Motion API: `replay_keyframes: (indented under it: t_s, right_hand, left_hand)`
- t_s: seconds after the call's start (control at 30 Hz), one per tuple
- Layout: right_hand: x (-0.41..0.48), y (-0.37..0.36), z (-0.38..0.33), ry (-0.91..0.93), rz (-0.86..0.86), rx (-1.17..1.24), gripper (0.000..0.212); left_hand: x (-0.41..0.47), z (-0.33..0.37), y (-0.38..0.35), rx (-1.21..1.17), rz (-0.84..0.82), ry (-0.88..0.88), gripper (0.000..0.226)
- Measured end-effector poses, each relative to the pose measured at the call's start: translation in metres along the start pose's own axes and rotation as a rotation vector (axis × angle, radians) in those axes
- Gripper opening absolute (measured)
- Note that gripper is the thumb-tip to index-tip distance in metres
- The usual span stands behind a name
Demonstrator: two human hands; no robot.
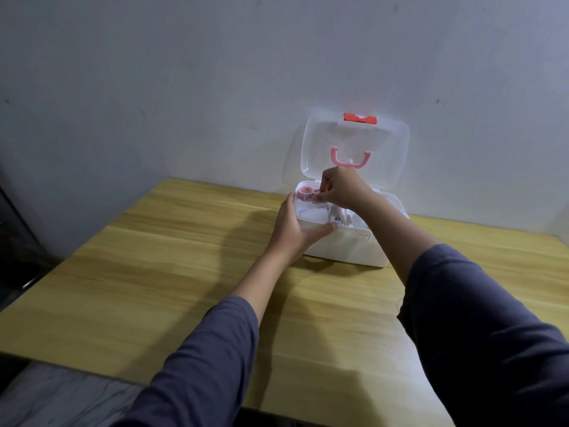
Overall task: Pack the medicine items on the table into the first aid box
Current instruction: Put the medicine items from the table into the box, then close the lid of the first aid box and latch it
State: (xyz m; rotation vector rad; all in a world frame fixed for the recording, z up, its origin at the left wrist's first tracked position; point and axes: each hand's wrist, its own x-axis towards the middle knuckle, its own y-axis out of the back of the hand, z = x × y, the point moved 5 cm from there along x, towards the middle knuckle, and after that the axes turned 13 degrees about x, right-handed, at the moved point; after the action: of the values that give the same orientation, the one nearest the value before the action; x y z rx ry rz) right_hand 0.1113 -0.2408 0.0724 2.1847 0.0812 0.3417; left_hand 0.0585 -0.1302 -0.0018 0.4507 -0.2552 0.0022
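Observation:
A white first aid box (348,246) stands open on the wooden table (154,257), its clear lid (385,149) with a pink handle leaning back against the wall. My left hand (291,229) grips the box's left front corner, thumb laid along the rim. My right hand (341,189) reaches into the box's left end, fingers pinched on a small pink roll-like item (304,194) at the rim. Several white items lie inside the box, partly hidden by my hands.
The grey wall (215,87) rises directly behind the box. The table's front edge runs near the bottom of the view, with a pale floor (61,396) below it. A dark object (18,241) stands at the far left.

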Motion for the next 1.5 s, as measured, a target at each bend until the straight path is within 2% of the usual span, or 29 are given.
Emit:
replay_keyframes:
  t_s: [0.17, 0.33, 0.43, 0.53, 0.77, 0.83, 1.0, 1.1, 1.27, 1.5]
  right_hand:
    - [0.003, 0.0, 0.0, 0.016, -0.116, -0.106, 0.021]
    - [-0.001, -0.002, -0.001, 0.071, -0.044, -0.181, 0.015]
    - [-0.002, -0.004, -0.002, 0.083, -0.036, -0.218, 0.019]
    - [-0.001, -0.001, -0.002, 0.054, -0.042, -0.165, 0.024]
    - [-0.002, -0.003, 0.002, 0.081, -0.011, -0.046, 0.016]
    - [0.0, 0.005, 0.002, 0.114, 0.053, -0.012, 0.02]
    - [0.005, 0.061, 0.003, 0.174, 0.468, 0.135, 0.029]
    - [0.017, 0.089, 0.01, 0.195, 0.629, 0.131, 0.031]
    - [0.044, 0.094, 0.027, 0.135, 0.568, 0.069, 0.035]
    - [0.046, 0.104, 0.026, 0.209, 0.634, 0.028, 0.027]
  left_hand:
    - [0.001, 0.0, 0.0, -0.006, 0.0, 0.016, 0.086]
    - [0.0, -0.002, -0.001, 0.008, 0.012, 0.02, 0.091]
    - [0.002, -0.006, -0.001, 0.015, 0.024, 0.024, 0.094]
    - [0.003, -0.007, -0.002, 0.01, 0.031, 0.036, 0.09]
    - [0.002, -0.006, -0.001, 0.031, 0.01, 0.018, 0.097]
    - [0.002, -0.007, -0.001, 0.021, 0.012, 0.007, 0.094]
    - [0.001, -0.01, -0.002, 0.034, 0.023, -0.002, 0.093]
    - [0.002, -0.011, -0.003, 0.041, 0.006, -0.005, 0.099]
    - [0.005, -0.013, -0.004, 0.036, 0.014, -0.027, 0.101]
    - [0.007, -0.017, -0.006, 0.022, 0.053, -0.014, 0.104]
